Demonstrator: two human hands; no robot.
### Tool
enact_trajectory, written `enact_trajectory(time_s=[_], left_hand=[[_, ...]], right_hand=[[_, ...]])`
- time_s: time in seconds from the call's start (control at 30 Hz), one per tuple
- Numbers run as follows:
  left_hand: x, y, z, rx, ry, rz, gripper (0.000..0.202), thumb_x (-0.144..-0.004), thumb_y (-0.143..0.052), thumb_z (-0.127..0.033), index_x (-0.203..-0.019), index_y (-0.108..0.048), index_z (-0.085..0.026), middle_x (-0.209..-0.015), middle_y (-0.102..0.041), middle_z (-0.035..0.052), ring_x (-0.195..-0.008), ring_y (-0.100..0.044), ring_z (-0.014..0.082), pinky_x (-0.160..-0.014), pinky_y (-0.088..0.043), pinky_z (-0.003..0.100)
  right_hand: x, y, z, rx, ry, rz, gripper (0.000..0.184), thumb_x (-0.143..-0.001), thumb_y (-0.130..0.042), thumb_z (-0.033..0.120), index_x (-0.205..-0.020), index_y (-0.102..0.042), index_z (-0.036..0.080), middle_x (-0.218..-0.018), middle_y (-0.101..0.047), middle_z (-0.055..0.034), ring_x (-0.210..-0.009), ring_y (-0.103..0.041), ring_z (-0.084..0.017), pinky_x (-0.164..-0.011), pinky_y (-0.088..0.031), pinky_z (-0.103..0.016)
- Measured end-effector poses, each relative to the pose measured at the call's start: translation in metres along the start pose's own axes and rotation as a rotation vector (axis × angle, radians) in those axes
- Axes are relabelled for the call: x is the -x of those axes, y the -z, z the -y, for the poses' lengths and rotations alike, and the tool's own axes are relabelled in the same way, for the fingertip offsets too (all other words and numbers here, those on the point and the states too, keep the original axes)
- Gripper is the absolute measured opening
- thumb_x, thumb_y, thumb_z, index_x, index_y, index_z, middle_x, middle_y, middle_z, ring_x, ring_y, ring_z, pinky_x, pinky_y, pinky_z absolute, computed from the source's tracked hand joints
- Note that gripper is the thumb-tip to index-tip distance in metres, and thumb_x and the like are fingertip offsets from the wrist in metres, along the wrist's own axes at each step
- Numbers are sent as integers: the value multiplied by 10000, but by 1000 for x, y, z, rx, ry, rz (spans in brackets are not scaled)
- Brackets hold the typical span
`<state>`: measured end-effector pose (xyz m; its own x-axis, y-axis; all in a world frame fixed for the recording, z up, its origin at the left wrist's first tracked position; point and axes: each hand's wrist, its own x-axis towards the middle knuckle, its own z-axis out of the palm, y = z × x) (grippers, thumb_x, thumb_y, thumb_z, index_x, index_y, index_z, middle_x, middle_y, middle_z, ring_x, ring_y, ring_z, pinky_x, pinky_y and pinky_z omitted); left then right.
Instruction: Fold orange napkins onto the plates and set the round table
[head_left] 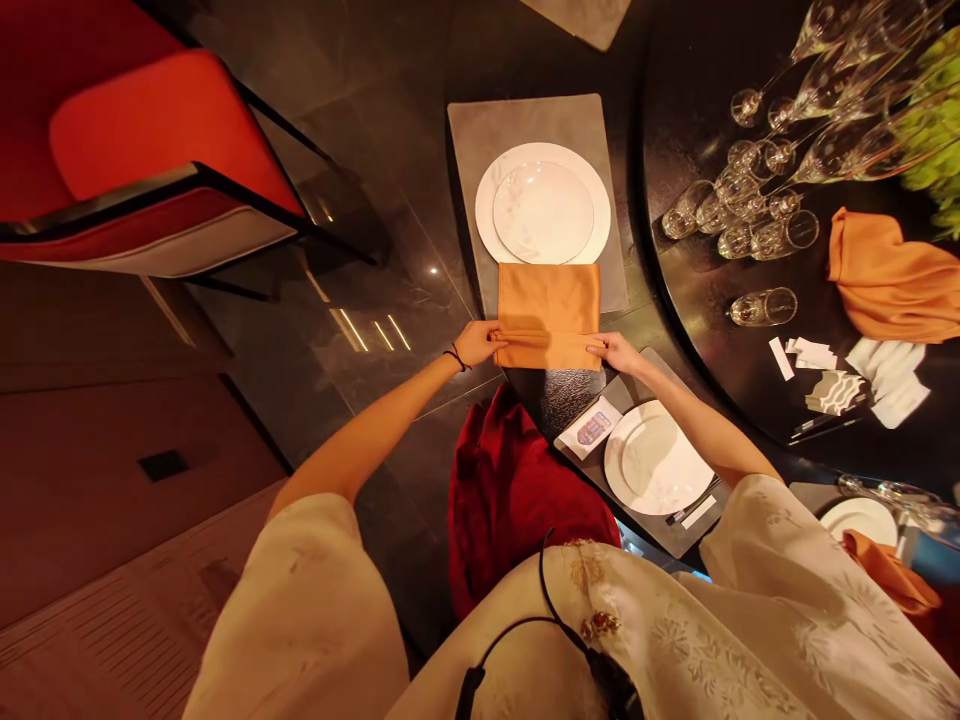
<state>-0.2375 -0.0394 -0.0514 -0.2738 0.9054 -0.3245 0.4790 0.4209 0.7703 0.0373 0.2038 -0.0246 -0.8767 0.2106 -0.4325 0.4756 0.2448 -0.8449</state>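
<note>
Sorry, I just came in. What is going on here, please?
A person is holding an orange cloth napkin at its folded near edge, with the left hand on one side and the right hand on the other. The napkin lies on a grey placemat, against a white plate. Glasses stand grouped on the dark table nearby.

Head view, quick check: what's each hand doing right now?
Left hand: closed, pinching the orange napkin at its left end.
Right hand: closed, pinching the orange napkin at its right end.
</note>
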Motion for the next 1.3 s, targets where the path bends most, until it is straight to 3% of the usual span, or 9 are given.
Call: enact_trajectory(time_s=[0.2, 0.37, 0.47, 0.57, 0.77, 0.87, 1.03, 1.2, 1.3], left_hand=[[38, -5, 5, -409, -465, 136, 427, -882, -482, -111, -1242, -712, -105, -1430, -657, 204, -1393, -588, 259, -1221, -446, 478], [46, -35, -32, -604, -362, 100, 512, -813, -584, -175, -1291, -665, -12, -1600, -436, 314, -1535, -396, 417, -1287, -302, 608], [29, -62, -64, -611, -233, 36, 553, -849, -562, -187, -1369, -623, -6, -1577, -454, 334, -1484, -443, 478, -1227, -335, 674], [20, -72, -69, -574, -174, -9, 619, -882, -497, -142, -1480, -536, 12, -1538, -496, 343, -1444, -497, 467, -1195, -367, 676], [49, -29, -8, -376, -309, 84, 421, -907, -485, -154, -1255, -719, -124, -1266, -730, 209, -1225, -678, 293, -1136, -498, 487], [43, -13, 4, -99, -128, 61, 232, -894, -597, -289, -1016, -740, -154, -948, -758, 97, -940, -712, 226, -914, -577, 351], [-1, 0, -5, 418, 200, -3, 452, -787, -773, -510, -984, -667, -118, -820, -689, 37, -772, -649, 170, -722, -556, 284], [-5, 12, -6, 59, 4, -55, 252, -804, -675, -269, -1002, -746, -130, -924, -761, 61, -896, -710, 219, -872, -581, 334], [10, 10, 0, -197, -258, -39, 310, -871, -541, -174, -1069, -780, -183, -1159, -783, 92, -1172, -699, 250, -1085, -532, 407]], right_hand=[[23, -9, -11, 495, 390, 99, 569, -909, -437, 74, -1432, -647, 150, -1521, -598, -127, -1544, -424, -250, -1308, -303, -578], [28, -40, -4, 755, 397, 64, 694, -878, -525, 132, -1561, -467, 27, -1666, -360, -235, -1595, -309, -340, -1317, -248, -635], [8, -69, 17, 808, 327, 17, 687, -958, -515, 239, -1573, -410, -48, -1664, -326, -288, -1590, -308, -375, -1323, -245, -618], [-6, -81, 30, 858, 251, 3, 623, -989, -453, 180, -1558, -422, -70, -1639, -372, -292, -1578, -343, -354, -1335, -250, -563], [23, -33, 4, 574, 252, 71, 522, -931, -488, 95, -1420, -660, 146, -1437, -663, -154, -1382, -603, -272, -1263, -395, -531], [25, -12, -7, 162, 27, 67, 349, -942, -592, 274, -1214, -775, 154, -1057, -806, -78, -1021, -754, -251, -982, -610, -416], [-1, 5, -6, -394, -286, 35, 525, -722, -876, 528, -1038, -795, 116, -785, -772, -58, -659, -683, -160, -646, -590, -262], [1, 11, 0, -112, -60, -132, 319, -889, -712, 416, -1056, -812, 163, -1008, -813, -81, -995, -757, -248, -971, -614, -424], [13, 2, -4, 219, 222, -127, 364, -999, -486, 260, -1199, -786, 208, -1270, -762, -88, -1336, -643, -260, -1250, -389, -587]])
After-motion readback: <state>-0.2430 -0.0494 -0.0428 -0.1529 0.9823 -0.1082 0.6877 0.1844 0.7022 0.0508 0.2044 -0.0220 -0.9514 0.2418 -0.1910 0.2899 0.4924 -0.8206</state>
